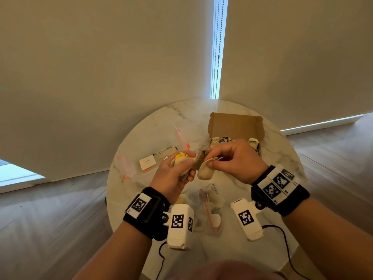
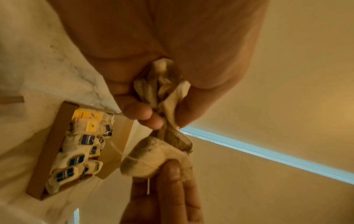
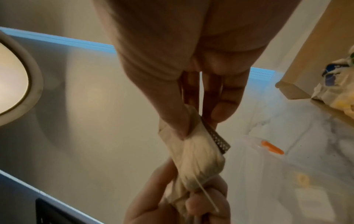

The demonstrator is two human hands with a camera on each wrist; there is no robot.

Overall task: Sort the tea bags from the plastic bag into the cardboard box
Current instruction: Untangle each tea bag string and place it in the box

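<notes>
Hands: two, raised over the round white marble bench (image 1: 282, 158).
Left grip (image 1: 173, 172): clenched round a bunch of beige paper tea bags (image 1: 181, 160), count unclear.
Right grip (image 1: 236, 158): pinching one beige paper tea bag (image 1: 205, 171).
Box: one open brown cardboard box (image 1: 236, 126) beyond the right grip, part-filled.
Bags: two clear plastic bags, one (image 1: 153, 142) beyond the left grip, one (image 1: 207, 201) below both.
</notes>
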